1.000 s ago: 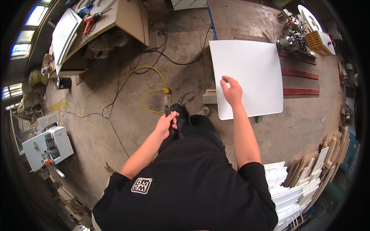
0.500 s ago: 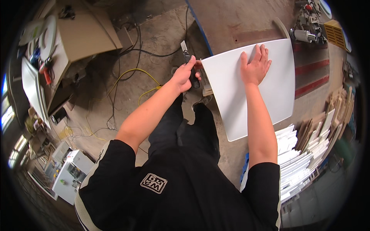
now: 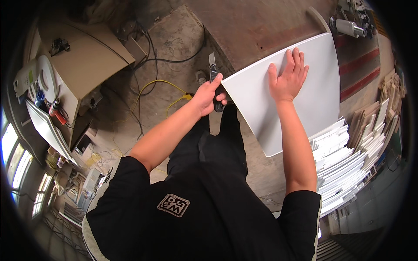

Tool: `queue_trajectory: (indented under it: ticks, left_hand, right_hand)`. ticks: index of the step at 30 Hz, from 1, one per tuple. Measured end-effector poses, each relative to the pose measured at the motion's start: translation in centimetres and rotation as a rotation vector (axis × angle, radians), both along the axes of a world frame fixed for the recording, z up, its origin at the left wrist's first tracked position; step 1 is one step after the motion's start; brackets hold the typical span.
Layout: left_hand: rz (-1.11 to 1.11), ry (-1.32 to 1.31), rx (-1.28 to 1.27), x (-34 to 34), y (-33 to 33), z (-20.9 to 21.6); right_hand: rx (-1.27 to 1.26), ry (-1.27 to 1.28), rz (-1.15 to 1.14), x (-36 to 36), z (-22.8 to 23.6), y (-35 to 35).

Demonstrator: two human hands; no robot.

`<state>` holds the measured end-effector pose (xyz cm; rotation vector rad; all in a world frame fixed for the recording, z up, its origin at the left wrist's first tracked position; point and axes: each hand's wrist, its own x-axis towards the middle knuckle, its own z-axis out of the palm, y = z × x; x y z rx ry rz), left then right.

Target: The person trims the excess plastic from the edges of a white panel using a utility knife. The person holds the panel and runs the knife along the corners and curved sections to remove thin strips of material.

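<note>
My left hand [image 3: 209,96] is closed round the black handle of a utility knife [image 3: 214,82]. Its pale blade points away from me, and my thumb rests near the corner of a white panel [image 3: 257,104]. That panel lies partly on a brown worktable [image 3: 257,26], with its near part jutting out over the edge. Palm down and fingers spread, my right hand [image 3: 288,80] rests flat on the panel's upper middle.
Stacked white strips [image 3: 339,169] and brown boards [image 3: 370,124] stand at the right. A machine with a metal cylinder [image 3: 348,28] sits at the far right. Black cables and a yellow hose [image 3: 161,81] cross the floor. A brown bench [image 3: 82,48] stands at the left.
The view has shifted, and the panel's far left corner now appears lower and further left. My left hand still holds the knife, now a little lower; my right hand stays spread on the panel.
</note>
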<state>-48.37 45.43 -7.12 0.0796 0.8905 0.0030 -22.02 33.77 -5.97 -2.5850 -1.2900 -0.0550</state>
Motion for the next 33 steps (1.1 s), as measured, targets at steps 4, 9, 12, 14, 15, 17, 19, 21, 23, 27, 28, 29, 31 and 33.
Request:
queue_trajectory:
  ticks: [4,9,12,14,15,17,19,21,23,27,28,29,31,33]
  left_hand:
    - [0.121,-0.02,-0.141,0.4,-1.0,0.3]
    - [0.115,0.017,-0.152,0.6,-0.3,1.2]
    - [0.027,0.079,-0.117,0.7,0.5,1.3]
    - [-0.023,0.101,-0.08,0.9,1.1,1.8]
    - [-0.047,0.106,-0.058,0.9,1.5,1.9]
    - [-0.098,0.135,-0.012,1.2,2.0,2.1]
    - [-0.172,0.137,0.055,1.4,2.6,2.1]
    - [-0.299,0.167,0.172,1.5,3.2,2.3]
    - [-0.479,0.222,0.338,1.4,4.0,2.8]
    - [-0.742,0.366,0.645,-1.4,5.3,6.4]
    - [-0.775,0.34,0.727,-2.1,5.3,7.4]
    - [-0.807,0.312,0.809,-2.7,5.3,8.3]
    - [-0.927,0.285,0.964,-3.0,5.4,9.8]
    - [-1.025,0.305,0.885,-1.7,5.6,11.7]
  right_hand:
    - [0.002,0.001,-0.002,0.2,0.0,-0.2]
    - [0.018,0.002,-0.018,0.1,-0.1,-0.1]
    - [0.019,0.002,-0.022,0.1,0.0,0.0]
    - [0.01,0.007,-0.024,-0.1,0.0,-0.1]
    - [0.007,0.007,-0.024,0.0,0.0,-0.1]
    - [0.004,0.011,-0.026,0.0,0.0,0.0]
    - [0.002,0.017,-0.032,0.0,0.2,0.2]
    - [0.006,0.026,-0.038,0.0,0.3,0.2]
    - [0.003,0.036,-0.047,-0.1,0.4,0.1]
    - [-0.008,0.056,-0.063,0.1,0.3,0.1]
    - [-0.013,0.062,-0.067,0.0,0.3,0.1]
    - [-0.011,0.054,-0.071,0.3,0.4,0.1]
    - [-0.006,0.059,-0.077,0.0,0.6,0.1]
    - [-0.005,0.068,-0.078,0.1,0.4,0.0]
